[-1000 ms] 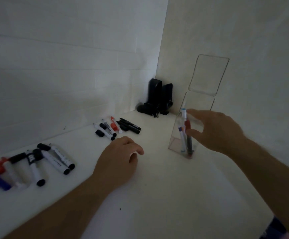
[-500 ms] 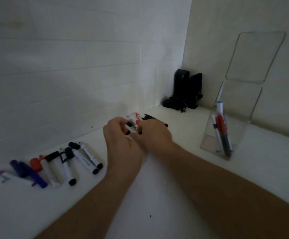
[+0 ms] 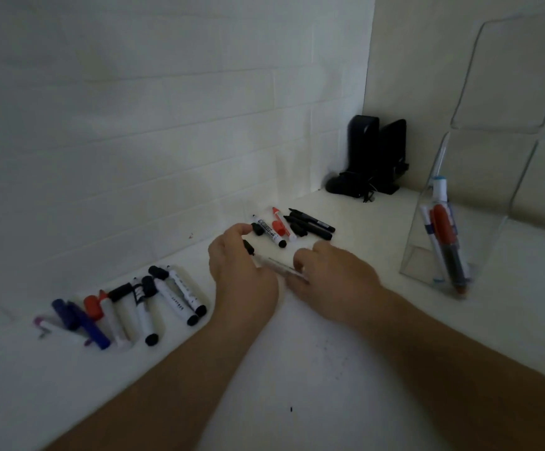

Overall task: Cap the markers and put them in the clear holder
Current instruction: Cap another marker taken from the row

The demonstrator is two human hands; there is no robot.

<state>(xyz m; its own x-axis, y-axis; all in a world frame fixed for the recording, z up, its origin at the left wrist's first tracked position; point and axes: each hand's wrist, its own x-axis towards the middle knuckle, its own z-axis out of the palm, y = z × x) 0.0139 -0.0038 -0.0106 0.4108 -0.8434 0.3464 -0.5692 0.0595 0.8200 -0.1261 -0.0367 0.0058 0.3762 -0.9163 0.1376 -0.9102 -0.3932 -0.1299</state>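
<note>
My right hand [image 3: 331, 276] grips a white marker [image 3: 277, 267] that lies slanted just above the white counter. Pinched in the fingers of my left hand [image 3: 242, 266] is the black cap [image 3: 248, 247] at the marker's far end. The clear holder [image 3: 499, 73] stands to the right, against the wall. Leaning inside it are a red-capped marker [image 3: 442, 224] and a blue-capped white marker [image 3: 439, 189]. Just beyond my hands lie a loose black cap [image 3: 258, 229], a white marker [image 3: 269, 231], a red marker [image 3: 278, 222] and black pens [image 3: 312, 224].
A row of several markers [image 3: 154, 297] in black, red, blue and purple lies at the left on the counter [image 3: 297, 369]. A black device [image 3: 372, 157] stands in the corner. Tiled wall runs along the back, plain wall on the right.
My right hand left the holder and came over to the far group of markers. Both hands have closed on one marker and drawn it towards me. The view turned left.
</note>
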